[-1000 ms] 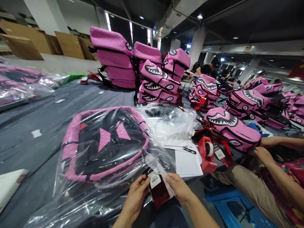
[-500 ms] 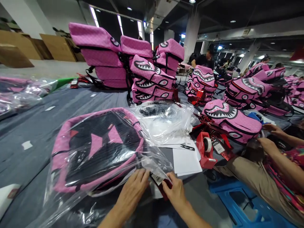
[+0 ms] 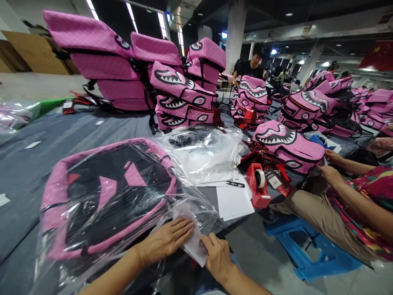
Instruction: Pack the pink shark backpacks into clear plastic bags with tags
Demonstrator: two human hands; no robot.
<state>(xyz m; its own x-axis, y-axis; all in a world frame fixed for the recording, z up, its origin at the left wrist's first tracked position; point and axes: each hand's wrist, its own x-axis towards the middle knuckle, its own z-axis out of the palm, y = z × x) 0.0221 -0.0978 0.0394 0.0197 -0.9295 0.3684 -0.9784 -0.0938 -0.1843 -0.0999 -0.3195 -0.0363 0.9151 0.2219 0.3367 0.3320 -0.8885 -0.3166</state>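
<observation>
A pink and black backpack [image 3: 92, 192] lies back panel up inside a clear plastic bag [image 3: 196, 200] on the cloth-covered table. Beside its near right side is a thin white sheet [image 3: 193, 239]; whether it is paper or foam I cannot tell. My left hand [image 3: 168, 237] rests flat on this sheet, fingers stretched out. At the sheet's lower right edge, my right hand [image 3: 217, 258] pinches it between thumb and fingers. A dark red bit shows beneath the sheet, mostly hidden.
A red tape dispenser [image 3: 258, 186], white papers [image 3: 235, 200], black thread snips [image 3: 236, 184] and folded clear bags [image 3: 205, 151] lie beyond my hands. Pink backpacks [image 3: 184, 98] are stacked behind. At right a co-worker's hands [image 3: 333, 172] touch another backpack [image 3: 285, 143], near a blue stool [image 3: 310, 246].
The white sheet now covers the tag that showed between my hands. My left hand has flattened onto the sheet, and my right hand has moved slightly down. The view has shifted.
</observation>
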